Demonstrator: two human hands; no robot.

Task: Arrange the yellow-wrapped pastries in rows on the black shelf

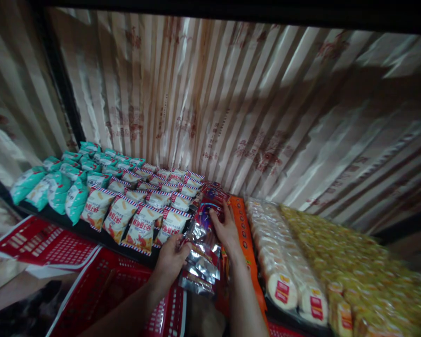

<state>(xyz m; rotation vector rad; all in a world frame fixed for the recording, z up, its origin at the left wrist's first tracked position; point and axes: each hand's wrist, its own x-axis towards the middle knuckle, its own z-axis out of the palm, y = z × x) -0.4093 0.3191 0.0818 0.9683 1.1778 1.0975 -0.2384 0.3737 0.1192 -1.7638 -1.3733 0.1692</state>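
Observation:
My left hand [170, 258] grips the near end of a row of shiny silver and red snack packets [204, 234] on a low shelf. My right hand [225, 229] lies on top of the same row a little farther back, fingers curled over the packets. An orange divider strip [244, 234] runs along the right side of this row, touching my right wrist.
Red-and-white snack bags [140, 220] and teal bags [61, 187] fill the shelf to the left. Round white cakes [284, 262] and yellow packets [354, 262] lie to the right. A red plastic basket [105, 290] stands below. A corrugated printed wall [249, 107] backs the shelf.

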